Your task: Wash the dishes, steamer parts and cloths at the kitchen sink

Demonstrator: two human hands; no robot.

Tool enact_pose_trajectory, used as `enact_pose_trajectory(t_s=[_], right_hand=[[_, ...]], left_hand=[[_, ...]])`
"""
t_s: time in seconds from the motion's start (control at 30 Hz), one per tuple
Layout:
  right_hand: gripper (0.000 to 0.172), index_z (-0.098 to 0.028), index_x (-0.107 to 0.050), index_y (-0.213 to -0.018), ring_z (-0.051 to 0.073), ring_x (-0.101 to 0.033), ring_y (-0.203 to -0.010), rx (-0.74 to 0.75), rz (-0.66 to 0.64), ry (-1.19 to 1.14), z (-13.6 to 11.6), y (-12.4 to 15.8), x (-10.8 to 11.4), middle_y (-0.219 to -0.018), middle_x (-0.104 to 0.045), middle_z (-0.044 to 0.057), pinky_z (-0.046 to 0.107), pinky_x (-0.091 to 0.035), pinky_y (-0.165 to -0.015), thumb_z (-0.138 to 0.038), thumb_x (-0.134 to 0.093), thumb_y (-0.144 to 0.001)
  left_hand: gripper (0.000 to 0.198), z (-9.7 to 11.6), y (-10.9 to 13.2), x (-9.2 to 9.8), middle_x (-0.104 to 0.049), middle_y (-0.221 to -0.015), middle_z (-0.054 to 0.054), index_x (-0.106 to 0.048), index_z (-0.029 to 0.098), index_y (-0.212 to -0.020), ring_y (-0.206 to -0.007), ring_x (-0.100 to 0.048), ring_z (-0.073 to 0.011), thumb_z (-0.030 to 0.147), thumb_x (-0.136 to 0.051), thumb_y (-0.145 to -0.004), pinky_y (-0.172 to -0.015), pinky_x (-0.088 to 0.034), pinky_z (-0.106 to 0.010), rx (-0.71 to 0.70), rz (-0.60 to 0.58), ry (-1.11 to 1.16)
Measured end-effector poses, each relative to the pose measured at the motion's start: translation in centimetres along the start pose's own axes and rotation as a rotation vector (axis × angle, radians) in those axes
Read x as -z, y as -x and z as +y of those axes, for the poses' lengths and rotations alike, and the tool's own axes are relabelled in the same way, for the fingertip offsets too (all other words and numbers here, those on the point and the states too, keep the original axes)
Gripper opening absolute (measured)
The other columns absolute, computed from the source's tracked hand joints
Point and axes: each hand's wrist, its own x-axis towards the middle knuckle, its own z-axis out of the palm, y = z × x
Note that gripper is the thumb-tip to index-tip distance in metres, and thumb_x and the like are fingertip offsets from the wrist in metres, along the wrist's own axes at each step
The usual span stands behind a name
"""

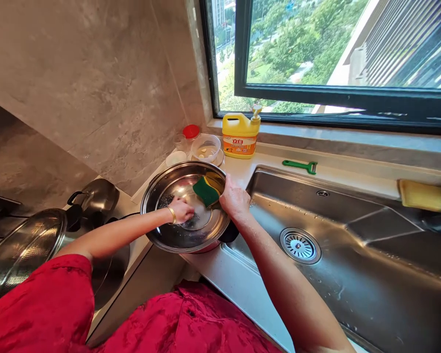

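A wide steel pot (161,240) with black side handles stands at the counter corner, left of the sink. Inside it, my left hand (183,211), with a gold bracelet at the wrist, is closed and pressed to the bottom. Dark, wiry strands show under its fingers, looking like a steel wool scrubber (191,219), mostly hidden by the hand. My right hand (235,197) grips the pot's right rim, thumb up. A green and yellow sponge (206,192) rests against the inner right wall, near the right hand. The pot's inside looks wet.
Behind the pot are clear plastic tubs (206,148), a red lid (191,131) and a yellow detergent bottle (240,137). The steel sink (353,264) lies right, with a green peeler (299,165) and yellow cloth (426,195) behind it. Steel cookware (25,245) stands left.
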Motion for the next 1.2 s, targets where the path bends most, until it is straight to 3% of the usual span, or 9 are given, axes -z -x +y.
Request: enact_pose_trajectory(t_s=[0.17,0.3,0.47,0.6,0.7,0.83,0.93,1.07,1.2], right_hand=[[0.048,-0.013,-0.037,-0.135,0.025,-0.063,-0.098,0.018,0.021,-0.027,0.2,0.0,-0.2,-0.110,-0.062,0.017,0.037,-0.048,-0.081,-0.017,-0.039,-0.087],[0.049,-0.015,-0.041,-0.135,0.029,-0.049,-0.118,0.154,0.254,-0.111,-0.1,0.5,0.5,-0.132,-0.049,0.017,0.043,-0.042,-0.094,-0.029,-0.044,-0.089],[0.053,-0.015,-0.047,-0.132,0.023,-0.044,-0.124,0.411,0.278,-0.400,-0.7,2.6,4.3,-0.134,-0.049,0.013,0.038,-0.037,-0.103,-0.041,-0.051,-0.086],[0.062,-0.015,-0.043,-0.135,0.022,-0.045,-0.125,0.415,0.303,-0.507,1.3,4.2,6.9,-0.135,-0.050,0.013,0.037,-0.038,-0.104,-0.040,-0.058,-0.081],[0.063,-0.019,-0.042,-0.136,0.021,-0.053,-0.116,0.227,0.324,-0.625,5.6,4.9,6.8,-0.129,-0.056,0.009,0.037,-0.042,-0.099,-0.033,-0.060,-0.078],[0.062,-0.020,-0.043,-0.135,0.018,-0.061,-0.102,0.013,0.312,-0.791,13.8,6.3,4.2,-0.116,-0.065,0.005,0.035,-0.048,-0.091,-0.029,-0.058,-0.076],[0.063,-0.018,-0.043,-0.135,0.019,-0.058,-0.110,-0.060,0.309,-0.807,20.4,8.3,2.1,-0.124,-0.061,0.009,0.036,-0.046,-0.094,-0.031,-0.059,-0.075],[0.049,-0.012,-0.051,-0.127,0.021,-0.051,-0.121,-0.333,0.447,-0.617,29.4,11.2,1.6,-0.129,-0.056,0.016,0.039,-0.041,-0.098,-0.029,-0.048,-0.081],[0.041,-0.006,-0.056,-0.117,0.026,-0.057,-0.108,-0.719,0.590,-0.343,37.7,12.7,3.9,-0.111,-0.062,0.021,0.040,-0.044,-0.090,-0.020,-0.040,-0.082]], left_hand=[[0.036,-1.8,0.8,4.9,-0.063,-0.067,0.000,-0.054,0.020,-0.064,-0.066,-0.056,-0.0158,0.053,-0.053,-0.077,-0.068,-0.043,-0.027,0.146,0.143,0.771],[0.042,-0.9,1.6,9.4,-0.068,-0.072,-0.002,-0.051,0.018,-0.073,-0.069,-0.063,-0.0157,0.058,-0.062,-0.072,-0.064,-0.046,-0.025,0.173,0.304,1.211],[0.037,4.7,0.5,15.5,-0.067,-0.073,-0.002,-0.049,0.017,-0.075,-0.066,-0.064,-0.0136,0.051,-0.065,-0.076,-0.061,-0.048,-0.023,0.022,0.485,1.407],[0.031,11.8,-2.7,17.4,-0.065,-0.073,-0.001,-0.049,0.016,-0.078,-0.066,-0.063,-0.0128,0.044,-0.064,-0.080,-0.065,-0.050,-0.025,-0.153,0.414,1.528],[0.028,17.3,-6.5,15.3,-0.065,-0.072,0.000,-0.050,0.016,-0.075,-0.061,-0.059,-0.0099,0.040,-0.064,-0.081,-0.064,-0.048,-0.023,-0.204,0.313,1.566],[0.028,23.9,-11.7,9.6,-0.063,-0.064,0.002,-0.048,0.016,-0.067,-0.053,-0.050,-0.0070,0.035,-0.066,-0.079,-0.057,-0.041,-0.019,-0.142,0.213,1.512],[0.026,27.9,-14.2,5.2,-0.062,-0.063,0.003,-0.047,0.018,-0.068,-0.052,-0.051,-0.0082,0.035,-0.060,-0.081,-0.056,-0.041,-0.020,-0.060,0.094,1.522],[0.024,31.4,-15.7,0.8,-0.064,-0.065,0.001,-0.044,0.018,-0.065,-0.059,-0.055,-0.0091,0.029,-0.053,-0.085,-0.062,-0.041,-0.020,0.042,0.043,1.497],[0.023,33.3,-16.3,-2.6,-0.065,-0.068,0.000,-0.042,0.019,-0.067,-0.061,-0.055,-0.0092,0.028,-0.050,-0.086,-0.062,-0.041,-0.020,0.135,-0.007,1.531]])
